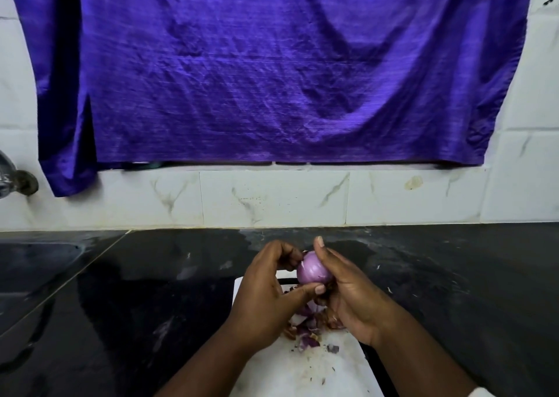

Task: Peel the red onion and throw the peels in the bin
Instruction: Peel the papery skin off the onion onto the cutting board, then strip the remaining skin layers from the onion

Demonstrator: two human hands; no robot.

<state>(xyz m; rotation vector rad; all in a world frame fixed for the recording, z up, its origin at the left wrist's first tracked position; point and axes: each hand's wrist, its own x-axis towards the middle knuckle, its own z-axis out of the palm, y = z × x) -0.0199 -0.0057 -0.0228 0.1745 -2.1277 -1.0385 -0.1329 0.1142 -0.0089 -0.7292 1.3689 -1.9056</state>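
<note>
The red onion [311, 269] is pale purple and smooth, held up above a white cutting board [305, 372]. My right hand [348, 293] cups it from the right, with the thumb up over its top. My left hand [266, 290] grips it from the left, thumb pressed under the onion and fingers curled at its upper left edge. A pile of purple and brown peels [308, 325] lies on the board under my hands. No bin is in view.
The board rests on a dark glossy counter [136, 306]. A sink basin [33, 263] is set in at the left, with a metal tap [12, 178] on the wall. White marble-look tiles and a hanging purple cloth [272, 69] fill the back.
</note>
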